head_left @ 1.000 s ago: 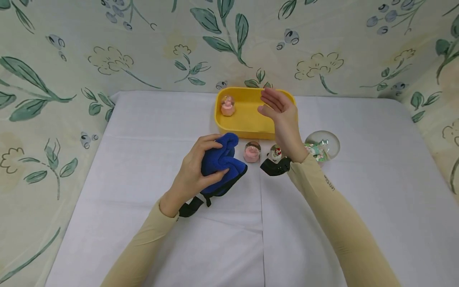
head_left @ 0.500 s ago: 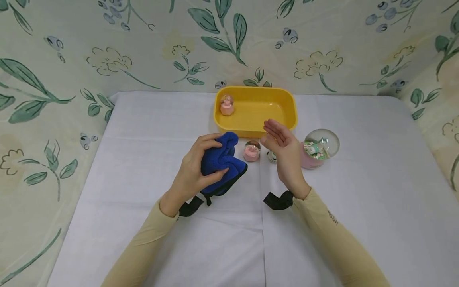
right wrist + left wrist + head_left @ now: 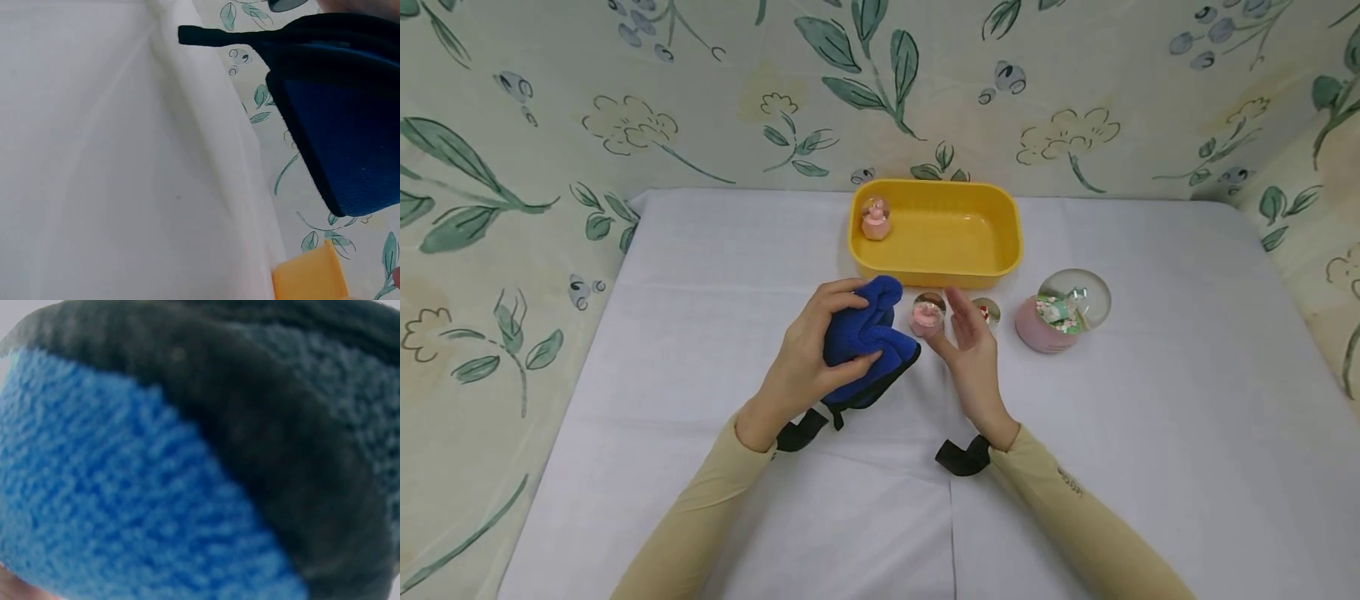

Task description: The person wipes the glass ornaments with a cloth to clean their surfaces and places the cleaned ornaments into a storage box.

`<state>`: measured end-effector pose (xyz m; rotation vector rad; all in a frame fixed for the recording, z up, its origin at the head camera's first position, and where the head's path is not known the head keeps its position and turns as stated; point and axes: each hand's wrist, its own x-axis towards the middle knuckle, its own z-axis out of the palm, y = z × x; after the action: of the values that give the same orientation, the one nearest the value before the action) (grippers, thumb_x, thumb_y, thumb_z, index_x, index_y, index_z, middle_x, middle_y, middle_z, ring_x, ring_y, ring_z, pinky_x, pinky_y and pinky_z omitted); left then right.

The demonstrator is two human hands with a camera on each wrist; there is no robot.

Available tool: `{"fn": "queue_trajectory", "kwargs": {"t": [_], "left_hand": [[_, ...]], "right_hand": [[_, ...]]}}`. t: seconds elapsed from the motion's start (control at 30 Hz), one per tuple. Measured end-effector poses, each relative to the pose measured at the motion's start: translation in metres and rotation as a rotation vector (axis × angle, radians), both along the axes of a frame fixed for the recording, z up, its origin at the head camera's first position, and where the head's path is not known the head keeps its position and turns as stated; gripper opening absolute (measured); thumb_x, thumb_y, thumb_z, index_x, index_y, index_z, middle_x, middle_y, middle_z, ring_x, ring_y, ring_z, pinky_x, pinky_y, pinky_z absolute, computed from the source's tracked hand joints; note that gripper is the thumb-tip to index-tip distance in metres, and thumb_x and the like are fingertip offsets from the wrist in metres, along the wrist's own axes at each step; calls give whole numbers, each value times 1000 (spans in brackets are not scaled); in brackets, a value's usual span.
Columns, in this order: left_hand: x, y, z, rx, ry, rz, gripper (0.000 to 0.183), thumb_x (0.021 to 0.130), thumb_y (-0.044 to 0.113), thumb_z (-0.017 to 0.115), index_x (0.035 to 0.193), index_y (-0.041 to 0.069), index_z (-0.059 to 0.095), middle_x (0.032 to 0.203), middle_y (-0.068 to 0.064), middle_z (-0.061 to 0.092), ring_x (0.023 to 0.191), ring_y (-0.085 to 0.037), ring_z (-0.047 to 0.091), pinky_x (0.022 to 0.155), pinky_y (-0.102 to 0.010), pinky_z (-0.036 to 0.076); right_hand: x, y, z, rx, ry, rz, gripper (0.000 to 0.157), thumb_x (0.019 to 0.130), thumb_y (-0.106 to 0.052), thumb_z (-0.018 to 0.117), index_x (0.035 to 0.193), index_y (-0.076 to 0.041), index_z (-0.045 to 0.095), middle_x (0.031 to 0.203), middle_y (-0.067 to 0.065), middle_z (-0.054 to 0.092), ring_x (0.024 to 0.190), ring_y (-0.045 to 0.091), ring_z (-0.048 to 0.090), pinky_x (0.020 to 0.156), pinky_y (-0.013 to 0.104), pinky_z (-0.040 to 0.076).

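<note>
- Left hand [image 3: 801, 354]: fingers curled over the 11 o'clock side of a blue cloth [image 3: 861, 333], thumb laid across its 6 o'clock part; the cloth is firmly grasped.
- Blue cloth: one, bunched in folds, held above the white table cover [image 3: 760, 250]; black edging is shown, and a short black loop is hung at 7 o'clock.
- Right hand [image 3: 973, 367]: fingers extended, thumb parted from them; the gap is directed towards 11 o'clock, with no grip formed. The thumb tip is set at the 6 o'clock edge of a small pink globe [image 3: 928, 310]; whether contact is made cannot be told.
- Small pink globe: placed between the hands, at 2 o'clock from the cloth.
- Globe with red figure [image 3: 991, 310]: at 3 o'clock from the former, partly hidden by right-hand fingers.
- Large globe [image 3: 1060, 312]: pink base, green contents; at 2 o'clock from the right hand.
- Yellow tray [image 3: 936, 276]: at 12 o'clock from the small pink globe; a pink figure globe [image 3: 876, 221] is contained at its 9 o'clock end.
</note>
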<state>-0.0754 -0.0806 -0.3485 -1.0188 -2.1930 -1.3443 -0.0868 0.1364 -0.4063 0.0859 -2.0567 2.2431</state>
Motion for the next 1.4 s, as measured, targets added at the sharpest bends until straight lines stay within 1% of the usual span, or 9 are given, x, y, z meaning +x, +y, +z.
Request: {"fn": "queue_trajectory", "kwargs": {"t": [0.23,0.33,0.43,0.63,0.83,0.97,1.17,1.3,1.4], "left_hand": [[1,1,-1,2,2,1,61,72,-1,79,121,0,43,132,-22,46,121,-33,47,102,-42,39],[1,1,-1,2,4,-2,60,72,0,79,121,-1,43,132,-22,46,121,-33,47,102,-42,39],[1,1,-1,6,5,-6,60,72,0,79,120,-1,43,131,-22,46,121,-33,47,102,-42,39],[1,1,-2,12,8,-5,61,72,-1,78,121,0,43,131,-22,46,121,-33,47,102,-42,39],[0,1,-3,21,18,-6,59,72,-1,78,120,-1,44,131,-22,46,121,-33,48,102,-41,39],[-1,1,-4,20,20,-3,59,72,0,78,120,-2,43,131,-22,46,121,-33,48,102,-40,39],[-2,1,-6,24,19,-6,60,71,-2,79,120,-1,44,131,-22,47,121,-33,48,102,-41,39],[-2,1,-6,17,15,1,60,72,0,79,121,-1,43,131,-22,46,121,-32,47,102,-40,39],[-3,1,-6,14,14,4,60,72,0,79,121,-1,43,131,-22,46,121,-32,47,102,-40,39]], "right_hand": [[-5,-4,-19,49,-1,22,65,88,6,62,145,6,29,147,16,35,138,19,28,113,32,19],[-9,-7,-25,27,3,34,66,89,8,61,145,7,27,144,17,38,136,20,30,113,33,20],[-12,-8,-30,18,-7,25,63,88,7,61,143,6,31,140,15,43,133,20,36,111,32,24],[-16,-9,-34,140,-32,-18,51,88,-2,67,135,2,47,134,13,50,124,23,46,107,35,32],[-16,-11,-34,287,-69,-79,45,85,-3,70,127,6,53,125,20,56,112,32,55,99,41,41],[-17,-12,-35,316,-57,-101,43,84,-3,72,122,8,55,120,22,58,108,34,57,96,41,44],[-14,-8,-29,321,-76,-74,43,83,-5,74,120,8,58,118,20,59,104,32,59,90,39,48],[-10,-2,-14,257,-102,-19,44,84,-6,73,124,5,57,122,17,57,107,28,57,91,36,47],[-7,2,0,208,-67,6,44,84,-4,72,124,6,56,123,16,56,109,25,54,95,35,45]]}}
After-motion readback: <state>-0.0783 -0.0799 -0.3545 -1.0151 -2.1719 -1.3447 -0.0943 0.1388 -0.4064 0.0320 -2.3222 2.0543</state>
